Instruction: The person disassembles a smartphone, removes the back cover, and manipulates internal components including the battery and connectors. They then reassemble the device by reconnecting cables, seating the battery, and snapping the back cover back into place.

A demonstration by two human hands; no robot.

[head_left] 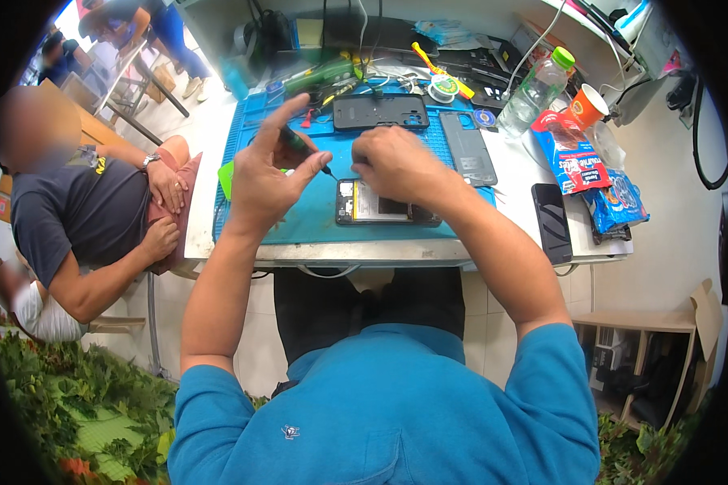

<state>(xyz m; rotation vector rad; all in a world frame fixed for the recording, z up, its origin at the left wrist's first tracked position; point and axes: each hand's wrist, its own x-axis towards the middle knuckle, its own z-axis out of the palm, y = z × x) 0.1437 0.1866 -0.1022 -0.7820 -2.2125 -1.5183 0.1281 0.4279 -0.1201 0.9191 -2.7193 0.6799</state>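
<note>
An opened smartphone (378,206) lies on the blue work mat (299,218), its inside and pale battery showing. My left hand (271,166) is left of the phone, index finger raised, holding a screwdriver (296,142) with a dark handle. The screwdriver's thin tip points down toward the phone's upper left corner. Over the phone's far edge is my right hand (396,162), fingers curled together; what they may hold is hidden. A black phone case or frame (380,111) lies beyond the hands. A grey back cover (467,149) rests to the right.
Tools and cables crowd the back, with a solder spool (442,89). At right stand a bottle (535,93) and paper cup (588,105), near snack packets (570,153) and another black phone (551,222). A seated person (81,202) is close on the left.
</note>
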